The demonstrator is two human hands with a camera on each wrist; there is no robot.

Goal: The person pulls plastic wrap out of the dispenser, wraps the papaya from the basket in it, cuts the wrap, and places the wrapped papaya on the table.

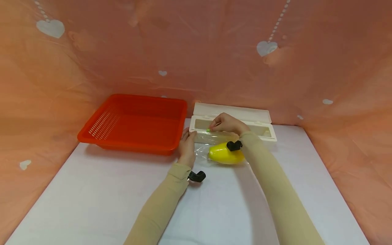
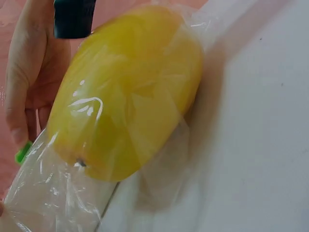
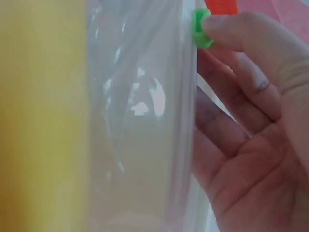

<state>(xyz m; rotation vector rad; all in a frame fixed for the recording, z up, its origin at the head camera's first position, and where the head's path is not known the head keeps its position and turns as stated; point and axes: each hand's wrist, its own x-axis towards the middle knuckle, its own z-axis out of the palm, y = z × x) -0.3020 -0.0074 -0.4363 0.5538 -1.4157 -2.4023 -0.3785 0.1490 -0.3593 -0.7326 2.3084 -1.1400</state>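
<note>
A clear zip bag (image 1: 214, 137) holds a large smooth yellow fruit (image 1: 221, 154), oval, with a small dark stem spot at one end in the left wrist view. My right hand (image 1: 229, 124) pinches the green slider (image 3: 200, 29) between thumb and finger, on the zip strip (image 3: 184, 111) along the bag's mouth. At the bag's left corner, my left hand (image 1: 186, 148) holds the edge of the film between thumb and fingers. Only a sliver of a left fingertip (image 2: 1, 209) shows against the plastic in the left wrist view.
Behind the bag lies a long white box (image 1: 192, 127) with its lid (image 1: 231, 111) swung back. An orange-red basket (image 1: 137, 148) with slotted sides stands just left of my left hand. Peach fabric with white hearts surrounds the white table (image 1: 92, 197) on three sides.
</note>
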